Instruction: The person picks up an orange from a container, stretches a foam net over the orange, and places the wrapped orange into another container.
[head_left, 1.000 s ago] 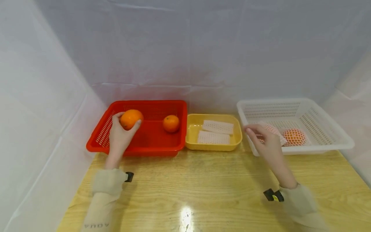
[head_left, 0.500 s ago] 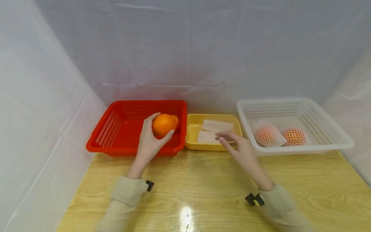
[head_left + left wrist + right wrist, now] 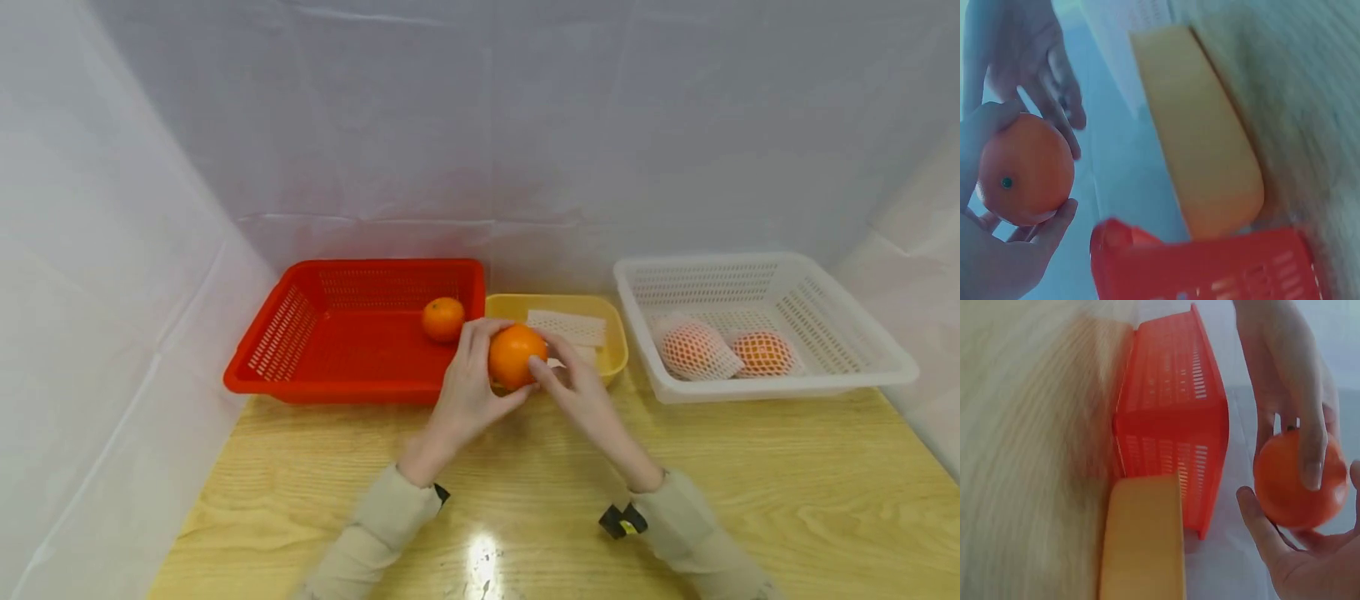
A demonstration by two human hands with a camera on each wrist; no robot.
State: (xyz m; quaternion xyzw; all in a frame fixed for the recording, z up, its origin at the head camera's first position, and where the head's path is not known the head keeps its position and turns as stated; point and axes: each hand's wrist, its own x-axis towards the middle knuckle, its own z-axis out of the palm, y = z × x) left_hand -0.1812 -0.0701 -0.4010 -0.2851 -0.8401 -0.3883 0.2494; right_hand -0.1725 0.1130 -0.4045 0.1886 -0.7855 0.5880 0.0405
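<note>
An orange [image 3: 516, 357] is held up over the front of the yellow tray [image 3: 615, 354]. My left hand [image 3: 468, 387] grips it from the left, thumb below and fingers over the far side. From the right, my right hand [image 3: 585, 400] has its thumb and fingers around the same orange. The left wrist view shows the orange's green stem spot [image 3: 1007, 182]. In the right wrist view, both hands close in around the orange [image 3: 1297, 487]. White foam net sleeves [image 3: 567, 327] lie in the tray, partly hidden by the hands and orange.
A red basket [image 3: 337, 390] at the left holds another orange [image 3: 442, 320]. At the right stands a white basket [image 3: 847, 383] with two net-wrapped oranges [image 3: 761, 354]. All three containers stand along the back of the wooden table [image 3: 555, 517], before a white sheet.
My left hand has carried the orange rightward out of the red basket to the yellow tray. My right hand has moved left from the white basket and now meets the orange.
</note>
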